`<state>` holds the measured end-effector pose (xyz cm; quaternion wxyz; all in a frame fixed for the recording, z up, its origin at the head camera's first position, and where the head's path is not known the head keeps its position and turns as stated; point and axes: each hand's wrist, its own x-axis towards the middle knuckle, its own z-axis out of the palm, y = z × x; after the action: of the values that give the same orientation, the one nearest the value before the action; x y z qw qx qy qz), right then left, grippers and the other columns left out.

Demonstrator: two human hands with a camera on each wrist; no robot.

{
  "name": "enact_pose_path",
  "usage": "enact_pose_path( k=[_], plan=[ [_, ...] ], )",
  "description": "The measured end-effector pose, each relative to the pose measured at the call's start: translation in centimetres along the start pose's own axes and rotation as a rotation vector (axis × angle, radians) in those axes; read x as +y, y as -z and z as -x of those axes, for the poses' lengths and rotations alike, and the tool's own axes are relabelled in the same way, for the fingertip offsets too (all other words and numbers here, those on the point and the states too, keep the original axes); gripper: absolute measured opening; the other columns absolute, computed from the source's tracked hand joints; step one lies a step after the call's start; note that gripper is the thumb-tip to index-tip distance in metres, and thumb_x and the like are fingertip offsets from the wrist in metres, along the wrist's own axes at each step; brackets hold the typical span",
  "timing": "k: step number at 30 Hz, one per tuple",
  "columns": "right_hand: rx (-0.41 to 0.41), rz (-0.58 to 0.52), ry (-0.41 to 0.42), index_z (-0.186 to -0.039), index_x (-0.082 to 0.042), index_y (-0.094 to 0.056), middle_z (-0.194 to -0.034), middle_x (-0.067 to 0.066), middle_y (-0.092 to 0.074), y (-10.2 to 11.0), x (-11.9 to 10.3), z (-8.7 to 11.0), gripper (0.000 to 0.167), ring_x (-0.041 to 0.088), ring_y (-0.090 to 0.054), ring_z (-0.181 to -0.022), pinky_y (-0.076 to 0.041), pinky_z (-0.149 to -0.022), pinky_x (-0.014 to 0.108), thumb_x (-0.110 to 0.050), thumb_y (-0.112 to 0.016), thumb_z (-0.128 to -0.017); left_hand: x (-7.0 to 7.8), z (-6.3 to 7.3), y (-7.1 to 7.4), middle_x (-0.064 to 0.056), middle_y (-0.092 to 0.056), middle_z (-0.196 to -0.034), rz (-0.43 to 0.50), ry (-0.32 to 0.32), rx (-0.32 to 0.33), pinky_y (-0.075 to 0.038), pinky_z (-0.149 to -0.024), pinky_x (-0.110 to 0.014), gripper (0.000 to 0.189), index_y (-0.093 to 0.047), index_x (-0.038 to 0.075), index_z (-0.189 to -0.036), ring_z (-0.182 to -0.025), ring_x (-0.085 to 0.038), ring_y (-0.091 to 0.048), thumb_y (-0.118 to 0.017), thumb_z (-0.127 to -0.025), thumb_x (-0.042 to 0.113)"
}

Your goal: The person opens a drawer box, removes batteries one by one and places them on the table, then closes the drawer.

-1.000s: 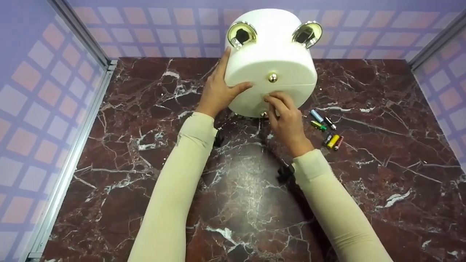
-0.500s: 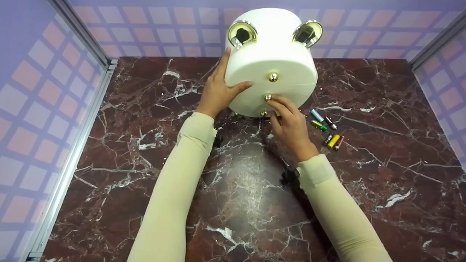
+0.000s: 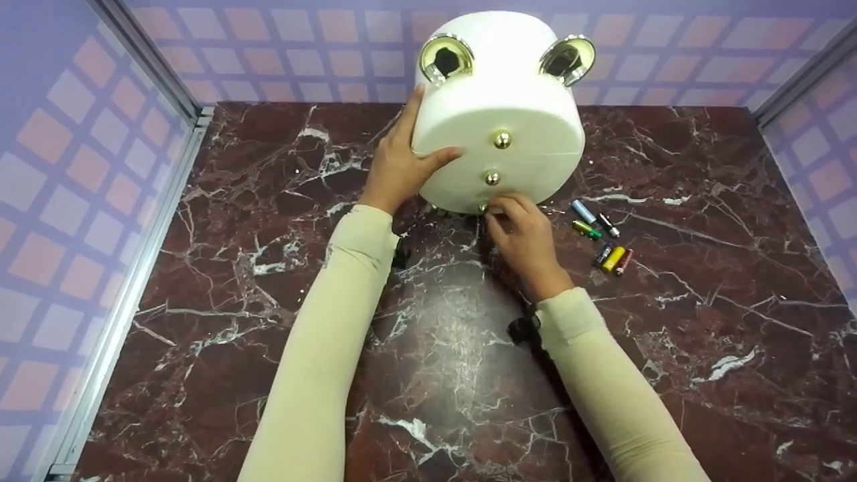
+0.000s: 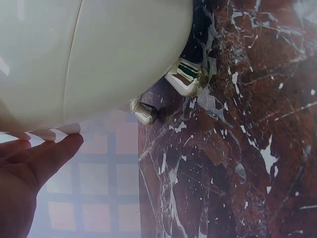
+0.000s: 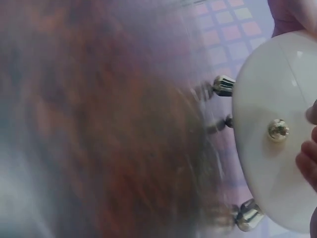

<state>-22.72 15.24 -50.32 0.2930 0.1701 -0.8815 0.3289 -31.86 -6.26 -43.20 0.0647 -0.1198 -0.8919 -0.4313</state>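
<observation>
A white drum-shaped box point(image 3: 502, 87) with gold ear-like rings stands at the back of the table. Gold knobs run down its front, among them the upper knob point(image 3: 502, 139) and the middle knob point(image 3: 493, 178). My left hand point(image 3: 402, 161) steadies the box, long fingers along its left side and thumb over the front. In the left wrist view those fingertips point(image 4: 74, 139) touch the white wall. With bent fingers and thumb, my right hand point(image 3: 525, 237) pinches the lowest gold knob point(image 3: 483, 208) by the bottom edge. Only its fingertips point(image 5: 308, 163) enter the right wrist view.
To the right of the box lie several batteries, including a blue one point(image 3: 582, 212), a green one point(image 3: 586, 230) and a yellow one point(image 3: 612, 260). Gold feet point(image 4: 187, 78) support the box on the marble-patterned table point(image 3: 428, 375). Tiled walls point(image 3: 268, 53) close off the back and sides.
My right hand has moved down the box front, from the middle knob to the lowest one, leaving the middle knob uncovered. The left hand has stayed in place on the box.
</observation>
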Motion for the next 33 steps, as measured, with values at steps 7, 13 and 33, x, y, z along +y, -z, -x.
enact_pose_path(
  k=[7, 13, 33],
  plan=[
    [-0.051, 0.07, -0.046, -0.098, -0.004, -0.07, -0.103, 0.009, -0.068, -0.8, -0.3, -0.6, 0.014, 0.026, -0.065, -0.097, -0.053, -0.09, 0.036, -0.01, -0.071, -0.086, 0.2, 0.2, -0.1, 0.003, -0.026, -0.16, -0.012, -0.011, -0.002, -0.041, -0.111, -0.037, 0.112, -0.005, 0.048, -0.153, -0.137, -0.027, -0.045, -0.066, -0.064, 0.078],
    [-0.047, 0.147, -0.02, -0.093, -0.003, -0.071, -0.098, 0.009, -0.067, -1.0, -0.6, -1.0, 0.011, 0.027, -0.066, -0.091, -0.055, -0.082, 0.04, -0.01, -0.073, -0.085, 0.5, 0.1, -0.2, 0.005, -0.024, -0.161, -0.01, -0.003, -0.02, -0.042, -0.109, -0.041, 0.11, -0.002, 0.05, -0.152, -0.135, -0.029, -0.046, -0.064, -0.065, 0.079],
    [-0.064, 0.257, 0.021, -0.087, -0.001, -0.068, -0.094, 0.012, -0.064, -1.9, -1.2, -1.0, 0.005, 0.03, -0.067, -0.082, -0.057, -0.072, 0.042, -0.005, -0.068, -0.087, 0.1, 0.3, -0.1, 0.003, -0.025, -0.161, 0.007, 0.018, -0.024, -0.043, -0.108, -0.039, 0.109, -0.003, 0.051, -0.151, -0.133, -0.026, -0.048, -0.065, -0.066, 0.078]
  ],
)
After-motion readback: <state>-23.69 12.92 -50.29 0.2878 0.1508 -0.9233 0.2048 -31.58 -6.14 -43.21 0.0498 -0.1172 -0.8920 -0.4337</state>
